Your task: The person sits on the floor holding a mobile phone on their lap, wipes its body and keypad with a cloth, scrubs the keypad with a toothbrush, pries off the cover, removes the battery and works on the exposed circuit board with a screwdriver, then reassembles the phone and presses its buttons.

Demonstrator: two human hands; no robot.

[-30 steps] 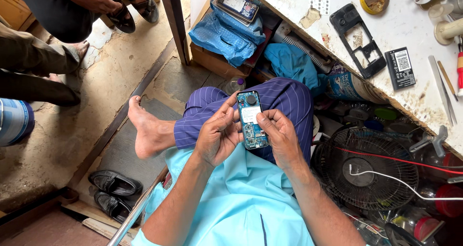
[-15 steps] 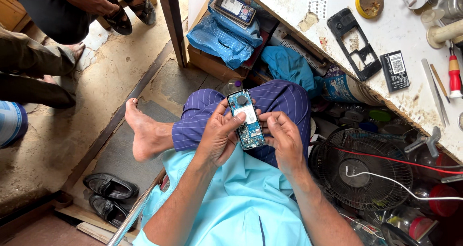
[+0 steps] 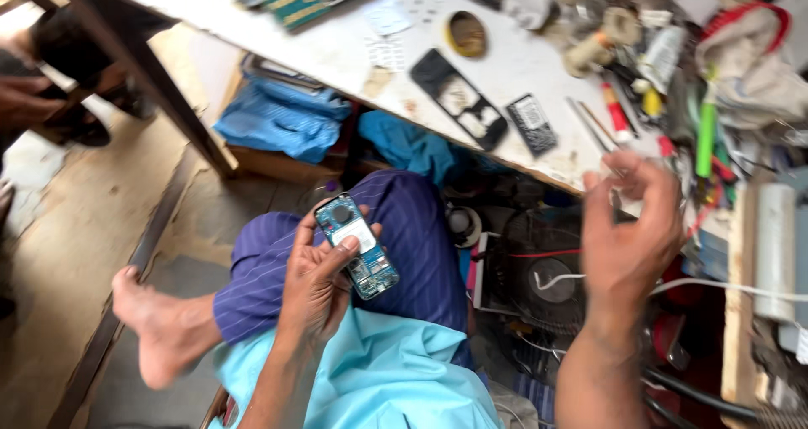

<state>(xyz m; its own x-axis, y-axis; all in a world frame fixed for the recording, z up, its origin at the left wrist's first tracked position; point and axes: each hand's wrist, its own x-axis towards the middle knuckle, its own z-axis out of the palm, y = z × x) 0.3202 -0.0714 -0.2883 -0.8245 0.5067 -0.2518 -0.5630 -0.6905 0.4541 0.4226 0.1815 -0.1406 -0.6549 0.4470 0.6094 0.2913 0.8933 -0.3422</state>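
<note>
Two hands: both belong to a seated person in a light blue shirt and purple striped trousers, seen from above.
Left hand (image 3: 316, 282): curled around an opened mobile phone (image 3: 357, 246), fingers behind it and thumb across its front, holding it firmly above the lap.
Phone: back cover off, blue circuit board showing, with a pale rectangular patch in the middle and a round dark part near the top.
Phone's long axis: runs from upper left to lower right, top end pointing away from the body toward the workbench (image 3: 353, 55).
Right hand (image 3: 629, 227): raised at the bench edge, well apart from the phone, fingers loosely bent and partly spread; motion blur makes it impossible to tell whether anything small is pinched in them.
Key relation: the phone lies to the left of the right hand and lower, so the left hand is the nearer one and already has it.
Near the right hand: red-capped tube (image 3: 616, 112), green pen-like tool (image 3: 705, 135), thin metal tweezers (image 3: 589, 123).
On the bench: black phone frame (image 3: 459, 99), small dark battery (image 3: 533, 124), round tin (image 3: 467, 34).
Below the bench: fan grille (image 3: 547, 278), white cable (image 3: 724, 288), blue cloth (image 3: 282, 118).
</note>
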